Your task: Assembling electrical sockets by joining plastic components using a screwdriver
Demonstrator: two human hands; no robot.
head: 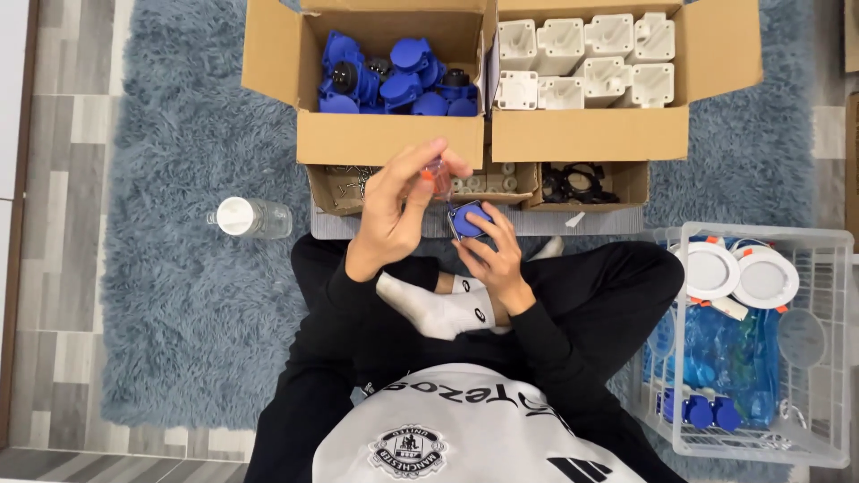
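Note:
My left hand (pixel 398 207) is raised in front of me, fingers closed around a small clear and orange tool (pixel 437 176) that points down. My right hand (pixel 495 253) grips a small blue socket part (pixel 471 220) just below that tool, above my crossed legs. The tool's tip is hidden between the two hands.
A cardboard box of blue socket parts (pixel 394 79) and one of white housings (pixel 586 61) stand ahead on the grey rug, with small trays of screws (pixel 344 185) and black rings (pixel 577 183) before them. A plastic bottle (pixel 250 217) lies left. A clear crate (pixel 837 349) sits right.

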